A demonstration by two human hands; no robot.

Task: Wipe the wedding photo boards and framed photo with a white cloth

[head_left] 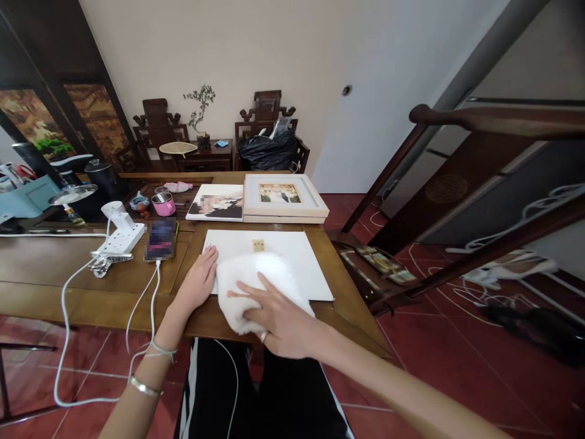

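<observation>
A white flat panel (301,262), seemingly the back of a picture frame, lies on the wooden table in front of me. A small brass-coloured hanger plate (258,245) sits near its far edge. My left hand (201,277) rests flat on the panel's left edge, fingers stretched forward and holding nothing. Under my right hand (278,317) is a fluffy white cloth (260,277), covering the near middle of the panel. The fingers of that hand are partly spread over the cloth and partly sunk into its folds, gripping it.
Behind the panel are stacked framed pictures (286,210) and a photo panel (214,204). A phone (161,239), power strip (123,238) and pink cup (163,204) stand on the left, with white cables hanging down. A wooden chair (452,183) is at the right.
</observation>
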